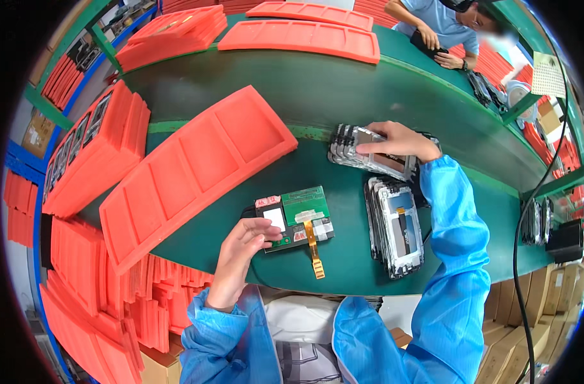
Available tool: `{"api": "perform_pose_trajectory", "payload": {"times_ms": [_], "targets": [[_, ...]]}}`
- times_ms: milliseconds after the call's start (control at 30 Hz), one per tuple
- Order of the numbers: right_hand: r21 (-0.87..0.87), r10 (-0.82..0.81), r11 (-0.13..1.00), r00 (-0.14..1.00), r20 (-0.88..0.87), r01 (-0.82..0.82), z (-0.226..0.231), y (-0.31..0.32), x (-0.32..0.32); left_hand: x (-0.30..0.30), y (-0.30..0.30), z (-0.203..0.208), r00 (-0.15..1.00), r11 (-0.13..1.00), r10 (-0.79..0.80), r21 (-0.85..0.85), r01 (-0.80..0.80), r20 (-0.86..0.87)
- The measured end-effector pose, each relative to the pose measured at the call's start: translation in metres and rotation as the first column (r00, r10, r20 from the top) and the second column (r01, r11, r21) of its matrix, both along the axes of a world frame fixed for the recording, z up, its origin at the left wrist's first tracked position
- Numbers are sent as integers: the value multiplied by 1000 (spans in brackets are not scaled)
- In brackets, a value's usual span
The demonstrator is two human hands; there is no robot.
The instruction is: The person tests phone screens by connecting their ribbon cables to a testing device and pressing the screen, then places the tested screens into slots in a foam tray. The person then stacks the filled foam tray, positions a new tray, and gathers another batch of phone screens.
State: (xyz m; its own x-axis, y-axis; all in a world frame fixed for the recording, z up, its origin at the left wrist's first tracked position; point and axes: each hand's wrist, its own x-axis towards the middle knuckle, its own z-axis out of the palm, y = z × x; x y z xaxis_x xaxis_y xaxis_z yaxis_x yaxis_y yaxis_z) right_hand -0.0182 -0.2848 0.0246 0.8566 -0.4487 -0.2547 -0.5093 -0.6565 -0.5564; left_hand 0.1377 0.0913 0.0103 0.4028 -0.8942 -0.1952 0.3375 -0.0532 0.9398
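A small test board [296,218] lies on the green bench in front of me, with a green circuit panel, a white screen and an orange flex cable [314,253] hanging toward me. At its left edge my left hand [242,253] is open, fingers loosely bent and holding nothing. Farther right, my right hand [397,141] reaches over a stack of phone display frames [348,146], gripping the top one across its edges; the fingertips on the far side are partly hidden. Nearer me stands a second stack of phone display frames [397,227], its top one showing a short flex cable.
A red compartment tray [199,173] lies slanted on the left of the bench. Piled red trays [97,150] stand beyond it, more on the raised shelf [298,40]. A black cable [521,256] hangs at right. A co-worker [436,38] handles a dark object across the shelf.
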Motion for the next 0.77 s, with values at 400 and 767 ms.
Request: {"api": "perform_pose_trajectory", "payload": {"times_ms": [400,767], "targets": [[254,-528,846,674,518,468,8,148,-151,-85,-22,-16,905,902,-401,-112,417,140],[786,-819,546,381,428,291,-55,207,-149,-194,-111,-78,924,981,9,-184,67,382]]}}
